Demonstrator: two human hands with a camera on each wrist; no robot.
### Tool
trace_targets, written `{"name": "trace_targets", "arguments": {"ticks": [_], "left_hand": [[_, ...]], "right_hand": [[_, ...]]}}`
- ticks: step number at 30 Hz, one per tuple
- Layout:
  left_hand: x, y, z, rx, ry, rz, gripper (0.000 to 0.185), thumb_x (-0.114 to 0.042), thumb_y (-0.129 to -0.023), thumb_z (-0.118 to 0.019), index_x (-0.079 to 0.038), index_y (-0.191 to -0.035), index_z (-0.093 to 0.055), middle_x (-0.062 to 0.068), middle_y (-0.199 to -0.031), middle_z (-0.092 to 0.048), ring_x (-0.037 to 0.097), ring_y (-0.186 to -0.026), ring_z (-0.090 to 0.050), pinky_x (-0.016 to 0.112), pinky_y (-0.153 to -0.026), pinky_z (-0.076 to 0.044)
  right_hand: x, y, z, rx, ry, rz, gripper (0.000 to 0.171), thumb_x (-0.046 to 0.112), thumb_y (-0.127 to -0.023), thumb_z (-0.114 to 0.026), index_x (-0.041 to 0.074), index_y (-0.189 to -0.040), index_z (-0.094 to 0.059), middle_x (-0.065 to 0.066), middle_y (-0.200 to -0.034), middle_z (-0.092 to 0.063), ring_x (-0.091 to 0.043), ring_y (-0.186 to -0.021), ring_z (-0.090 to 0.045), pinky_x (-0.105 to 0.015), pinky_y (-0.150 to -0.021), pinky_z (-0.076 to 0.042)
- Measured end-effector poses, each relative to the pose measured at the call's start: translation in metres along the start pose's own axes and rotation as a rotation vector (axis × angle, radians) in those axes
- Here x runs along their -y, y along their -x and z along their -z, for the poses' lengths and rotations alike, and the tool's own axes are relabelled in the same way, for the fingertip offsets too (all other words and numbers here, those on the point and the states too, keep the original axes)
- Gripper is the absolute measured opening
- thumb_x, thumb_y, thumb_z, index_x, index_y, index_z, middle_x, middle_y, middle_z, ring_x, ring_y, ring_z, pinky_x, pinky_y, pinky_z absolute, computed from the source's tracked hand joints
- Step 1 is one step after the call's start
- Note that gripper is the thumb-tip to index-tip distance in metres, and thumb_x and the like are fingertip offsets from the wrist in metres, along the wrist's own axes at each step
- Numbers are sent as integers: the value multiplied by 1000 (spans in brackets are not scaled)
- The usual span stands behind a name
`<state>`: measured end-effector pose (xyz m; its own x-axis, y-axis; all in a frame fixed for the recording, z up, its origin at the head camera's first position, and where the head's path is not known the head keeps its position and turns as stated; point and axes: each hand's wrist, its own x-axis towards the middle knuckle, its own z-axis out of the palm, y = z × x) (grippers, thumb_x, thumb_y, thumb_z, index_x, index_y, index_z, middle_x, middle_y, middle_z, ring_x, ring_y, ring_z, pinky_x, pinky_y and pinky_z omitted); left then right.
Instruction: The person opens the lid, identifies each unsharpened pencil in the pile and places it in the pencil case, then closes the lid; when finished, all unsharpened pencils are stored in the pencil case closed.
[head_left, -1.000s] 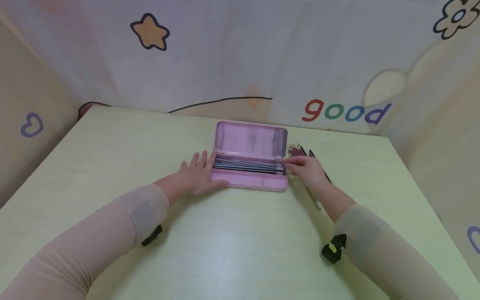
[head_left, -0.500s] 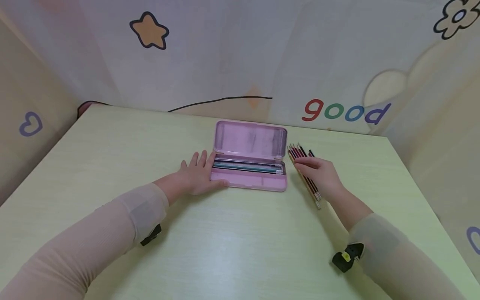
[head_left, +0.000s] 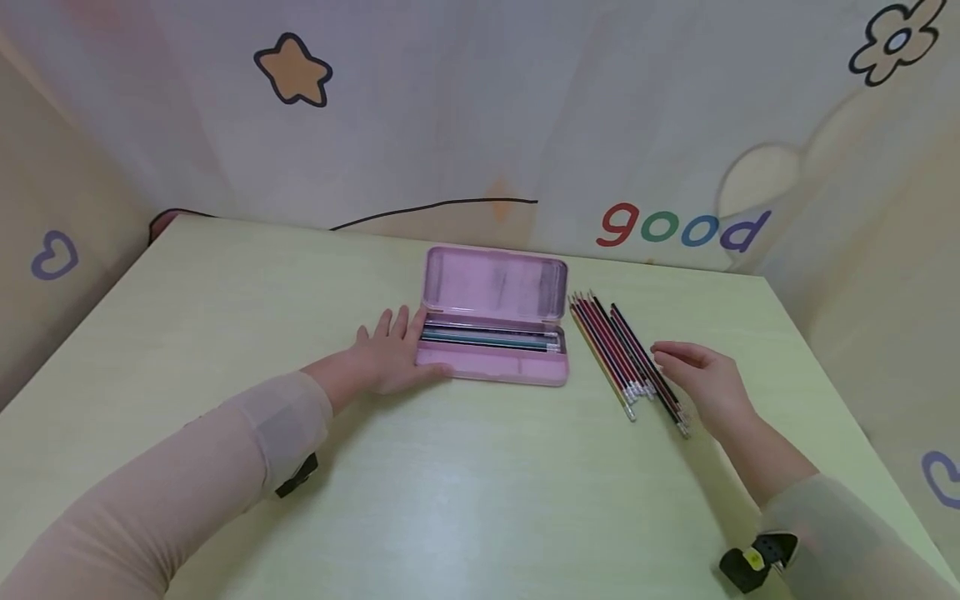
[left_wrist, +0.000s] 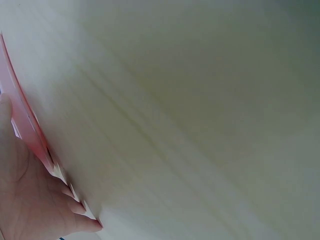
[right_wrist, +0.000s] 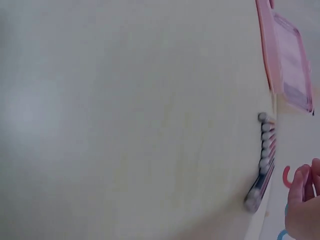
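Note:
A pink pencil case [head_left: 510, 367] lies with its lid raised at the middle of the table. Several pencils [head_left: 487, 340] lie lengthwise inside it. My left hand [head_left: 384, 358] rests against the case's left end, fingers spread and thumb on the front edge; the left wrist view shows the palm beside the pink wall [left_wrist: 27, 120]. To the right of the case lies a row of loose pencils [head_left: 611, 354], red, black and one yellow, eraser ends toward me. Just right of them hovers my right hand [head_left: 708, 383], fingers loosely bent, with nothing visible in it.
The pale table [head_left: 420, 500] spreads out in front of both hands. Behind it hangs a cloth backdrop [head_left: 450, 117] with a star, a flower and the word "good". Small black cameras [head_left: 757, 562] are strapped to both wrists.
My right hand has moved away from the case's right end, across the loose pencils to their right side, uncovering them. The left hand keeps its place on the case.

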<state>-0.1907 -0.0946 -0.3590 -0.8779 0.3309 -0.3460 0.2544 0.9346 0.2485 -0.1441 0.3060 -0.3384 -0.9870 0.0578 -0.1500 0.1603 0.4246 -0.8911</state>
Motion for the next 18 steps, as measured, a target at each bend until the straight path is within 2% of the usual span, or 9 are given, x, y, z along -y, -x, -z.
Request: {"name": "trace_targets", "arguments": {"ticks": [3, 6, 9, 13, 16, 18], "left_hand": [[0, 1, 0, 2, 4, 3, 104, -75, -83, -34, -7, -148, 10, 21, -154, 3, 42, -138, 5, 64, -104, -6], [0, 1, -1, 3, 10, 2, 103, -75, -83, -34, -7, -148, 10, 21, -154, 3, 42, -138, 5, 64, -104, -6], [0, 0, -2, 5, 14, -1, 103, -74, -83, -34, -7, -148, 10, 21, -154, 3, 42, -138, 5, 64, -104, -5], [1, 0, -1, 0, 9, -4, 104, -74, -83, -33, -6, -148, 11, 22, -153, 4, 43, -138, 5, 65, -104, -6], [1, 0, -1, -4, 10, -9, 104, -74, -84, -34, -5, -148, 10, 23, -153, 4, 44, -138, 5, 65, -103, -6], [1, 0, -2, -7, 5, -11, 104, -74, -84, -33, -5, -148, 11, 23, -153, 3, 44, -138, 5, 66, -103, -6]], "right_hand": [[-12, 8, 8, -10, -75, 10, 35, 31, -90, -62, 8, -117, -63, 22, -95, -60, 4, -91, -59, -13, -80, -45], [-21, 17, 14, -25, -68, -3, 33, 29, -89, -63, 8, -115, -65, 23, -93, -61, 6, -87, -59, -11, -77, -46], [-29, 25, 19, -40, -6, -34, 44, 32, -89, -63, 1, -121, -60, 26, -91, -60, 9, -85, -57, -10, -75, -45], [-39, 34, 21, -51, 104, -85, 56, 37, -89, -63, -3, -126, -54, 29, -91, -57, 12, -86, -52, -8, -74, -44], [-44, 40, 20, -59, 170, -106, 57, 39, -89, -62, -3, -127, -54, 22, -97, -60, 10, -89, -48, -7, -74, -42], [-46, 42, 18, -66, 208, -102, 57, 39, -89, -61, -3, -127, -54, 12, -103, -64, 7, -90, -47, -8, -74, -42]]}}
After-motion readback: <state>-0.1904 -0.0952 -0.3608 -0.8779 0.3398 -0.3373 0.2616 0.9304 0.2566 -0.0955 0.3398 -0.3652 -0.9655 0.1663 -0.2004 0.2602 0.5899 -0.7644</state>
